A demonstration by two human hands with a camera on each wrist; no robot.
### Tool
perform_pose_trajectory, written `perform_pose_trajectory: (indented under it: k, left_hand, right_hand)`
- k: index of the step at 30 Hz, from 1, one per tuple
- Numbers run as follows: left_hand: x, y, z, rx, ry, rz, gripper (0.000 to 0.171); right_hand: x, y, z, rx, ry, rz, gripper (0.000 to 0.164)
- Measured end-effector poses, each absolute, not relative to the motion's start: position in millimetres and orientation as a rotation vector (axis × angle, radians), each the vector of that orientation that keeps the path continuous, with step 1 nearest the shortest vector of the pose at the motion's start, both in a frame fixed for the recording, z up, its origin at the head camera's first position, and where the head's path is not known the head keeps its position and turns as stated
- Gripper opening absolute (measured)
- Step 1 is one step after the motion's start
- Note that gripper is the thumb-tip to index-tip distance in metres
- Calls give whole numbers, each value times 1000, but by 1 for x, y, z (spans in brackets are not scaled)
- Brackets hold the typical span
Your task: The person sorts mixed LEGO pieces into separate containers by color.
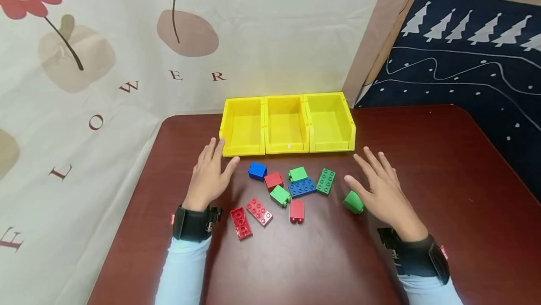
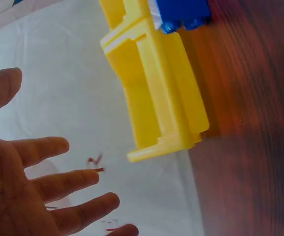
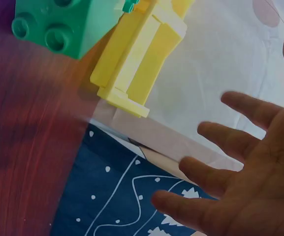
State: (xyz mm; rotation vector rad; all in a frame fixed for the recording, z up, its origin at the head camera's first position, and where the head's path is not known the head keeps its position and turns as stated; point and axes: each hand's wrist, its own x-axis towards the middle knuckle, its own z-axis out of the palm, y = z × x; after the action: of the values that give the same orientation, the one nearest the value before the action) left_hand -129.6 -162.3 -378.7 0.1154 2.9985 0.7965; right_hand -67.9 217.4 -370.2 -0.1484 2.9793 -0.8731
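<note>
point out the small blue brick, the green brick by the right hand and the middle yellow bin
small blue brick (image 1: pixel 257 171), head view, top face
green brick (image 1: pixel 353 202), head view, side face
middle yellow bin (image 1: pixel 287 148), head view, front wall

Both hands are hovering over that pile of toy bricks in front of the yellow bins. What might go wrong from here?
The right hand hovers beside a lone green plastic brick; a careless sweep might knock it across the dark red wooden table.

The red, blue and green bricks lie packed together, so picking one may nudge its neighbours.

The left hand is near the left yellow plastic bin and might bump it.
</note>
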Motion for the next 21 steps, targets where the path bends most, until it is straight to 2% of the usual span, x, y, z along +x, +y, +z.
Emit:
perform_pose_trajectory:
  k: [6,11,17,21]
  left_hand:
    - [-167,-167,-398,17,2932,942,84]
    - [-191,-173,-413,-25,2946,956,81]
    - [-207,-180,-420,25,3013,936,68]
    - [-216,-178,-421,67,3052,926,67]
  right_hand:
    - [-66,220,-374,-142,2956,-804,72]
    - [-63,218,-380,-238,2960,-674,69]
    - [-63,216,-389,-303,2888,-649,52]
    - [-67,212,-393,-257,2832,-631,42]
